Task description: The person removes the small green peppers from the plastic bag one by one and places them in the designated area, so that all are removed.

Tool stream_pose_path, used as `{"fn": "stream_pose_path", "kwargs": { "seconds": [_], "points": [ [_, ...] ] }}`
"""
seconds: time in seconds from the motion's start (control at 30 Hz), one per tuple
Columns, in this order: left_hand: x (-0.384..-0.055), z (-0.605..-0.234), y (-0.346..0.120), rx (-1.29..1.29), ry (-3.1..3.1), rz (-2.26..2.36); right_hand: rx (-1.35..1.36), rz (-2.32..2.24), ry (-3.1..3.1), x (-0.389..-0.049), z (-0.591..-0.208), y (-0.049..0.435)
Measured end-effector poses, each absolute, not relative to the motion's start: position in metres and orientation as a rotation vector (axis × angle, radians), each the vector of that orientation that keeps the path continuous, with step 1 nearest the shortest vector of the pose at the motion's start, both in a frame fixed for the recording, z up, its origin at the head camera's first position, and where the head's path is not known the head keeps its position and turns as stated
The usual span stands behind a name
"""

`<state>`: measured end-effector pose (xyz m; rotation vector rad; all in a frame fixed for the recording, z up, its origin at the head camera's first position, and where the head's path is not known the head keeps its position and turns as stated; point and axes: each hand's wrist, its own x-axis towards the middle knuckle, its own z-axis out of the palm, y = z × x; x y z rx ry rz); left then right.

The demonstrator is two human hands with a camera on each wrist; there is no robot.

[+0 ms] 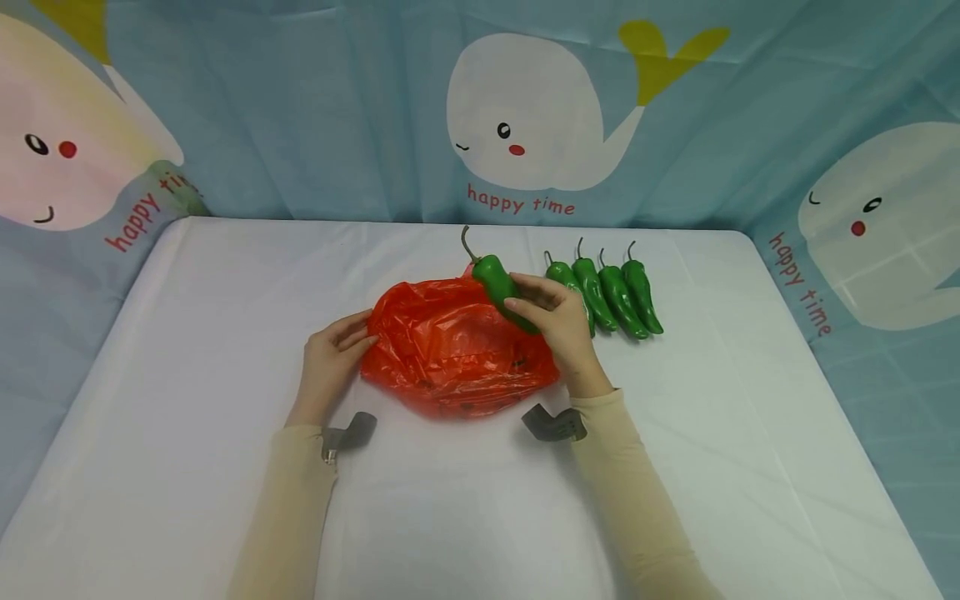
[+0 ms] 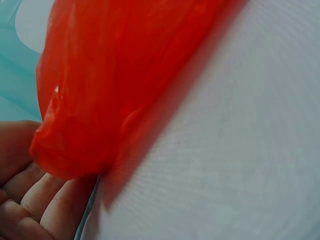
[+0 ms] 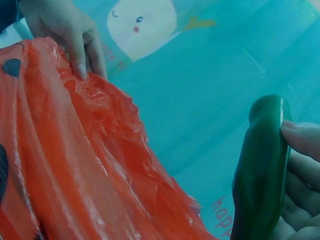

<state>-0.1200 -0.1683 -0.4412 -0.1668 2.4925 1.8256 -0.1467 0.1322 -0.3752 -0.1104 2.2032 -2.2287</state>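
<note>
My right hand (image 1: 557,321) holds a green chili pepper (image 1: 496,282) between thumb and fingers, over the right part of a red plastic bag (image 1: 450,346). Its thin curved stem points up and away. In the right wrist view the pepper (image 3: 262,170) stands nearly upright against the fingers. At the bag's left edge, my left hand (image 1: 330,358) pinches the thin plastic. The left wrist view has curled fingers (image 2: 45,200) beside a fold of the bag (image 2: 100,95). What lies inside the bag is hidden.
Several more green peppers (image 1: 617,292) lie side by side just right of my right hand, stems toward the back. Everything rests on a white-covered table (image 1: 187,500). Behind it hangs a blue curtain (image 1: 322,108) with whale prints.
</note>
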Motion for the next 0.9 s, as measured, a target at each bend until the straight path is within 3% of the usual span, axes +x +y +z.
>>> {"fn": "stream_pose_path", "kwargs": {
  "seconds": [0.9],
  "points": [
    [-0.120,-0.441,-0.169,-0.151,2.502,1.828,-0.130,-2.295,2.285,-0.148,-0.369,0.150]
  ]
}}
